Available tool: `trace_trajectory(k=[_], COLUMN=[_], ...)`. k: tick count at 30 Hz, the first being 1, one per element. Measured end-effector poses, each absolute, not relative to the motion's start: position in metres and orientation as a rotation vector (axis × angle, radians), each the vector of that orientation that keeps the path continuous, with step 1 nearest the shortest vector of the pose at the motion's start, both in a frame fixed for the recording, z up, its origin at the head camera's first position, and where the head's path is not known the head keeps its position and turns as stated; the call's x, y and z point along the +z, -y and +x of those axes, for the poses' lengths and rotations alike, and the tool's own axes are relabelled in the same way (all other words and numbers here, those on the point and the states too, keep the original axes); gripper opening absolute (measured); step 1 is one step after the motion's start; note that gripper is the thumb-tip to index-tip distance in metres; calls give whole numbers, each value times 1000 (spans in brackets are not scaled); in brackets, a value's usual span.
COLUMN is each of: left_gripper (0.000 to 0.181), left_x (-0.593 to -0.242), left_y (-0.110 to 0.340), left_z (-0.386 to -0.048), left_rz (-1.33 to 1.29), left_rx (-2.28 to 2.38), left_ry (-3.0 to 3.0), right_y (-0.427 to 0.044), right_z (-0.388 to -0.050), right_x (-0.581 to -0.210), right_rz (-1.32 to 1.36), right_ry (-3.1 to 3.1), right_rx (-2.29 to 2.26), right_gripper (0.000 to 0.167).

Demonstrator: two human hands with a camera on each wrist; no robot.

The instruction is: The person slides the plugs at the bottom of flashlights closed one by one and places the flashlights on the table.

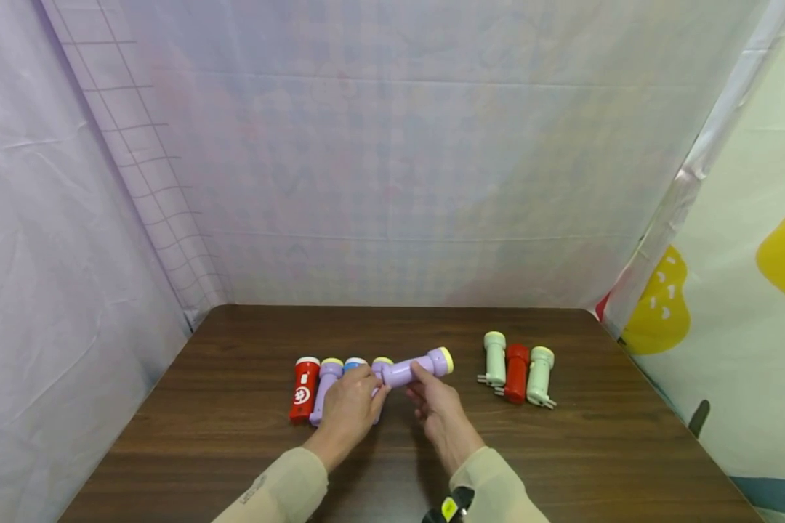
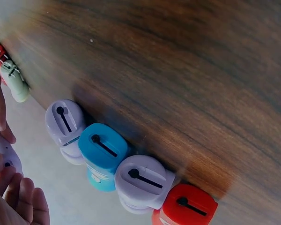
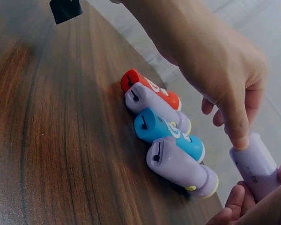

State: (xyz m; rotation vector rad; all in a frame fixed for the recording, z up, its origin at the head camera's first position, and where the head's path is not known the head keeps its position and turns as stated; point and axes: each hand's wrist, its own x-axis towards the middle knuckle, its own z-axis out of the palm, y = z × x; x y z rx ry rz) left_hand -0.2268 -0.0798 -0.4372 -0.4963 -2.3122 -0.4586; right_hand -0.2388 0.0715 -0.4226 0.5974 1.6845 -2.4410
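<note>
A purple flashlight (image 1: 405, 372) with a pale yellow head is held above the table, its head pointing right. My right hand (image 1: 440, 410) grips its body between thumb and fingers. At the tail end, my left hand (image 1: 349, 403) pinches it, the thumb pressing on the edge in the right wrist view. Below lies a row of flashlights: a red one (image 1: 304, 388), a purple one (image 1: 327, 388), a blue one (image 3: 166, 133) and another purple one (image 3: 180, 164). Their slotted tail ends show in the left wrist view. My left hand partly covers this row in the head view.
To the right lie two mint-green flashlights (image 1: 495, 359) with a red flashlight (image 1: 516, 374) between them; metal plug prongs (image 1: 549, 403) stick out at their tails. Everything rests on a dark wooden table (image 1: 595, 465). Fabric curtains (image 1: 392, 181) hang behind and at both sides.
</note>
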Motion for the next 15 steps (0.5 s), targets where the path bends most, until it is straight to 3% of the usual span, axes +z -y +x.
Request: trace_trajectory(k=[15], left_gripper=[22], left_x=[-439], left_y=[82], left_z=[-225], left_rz=[-487], left_rx=[-396], left_ry=[2324], right_y=[-73], right_z=[-243], right_x=[-423], right_rz=[561], right_ry=[-1750], right_rx=[-2394], right_gripper=[16])
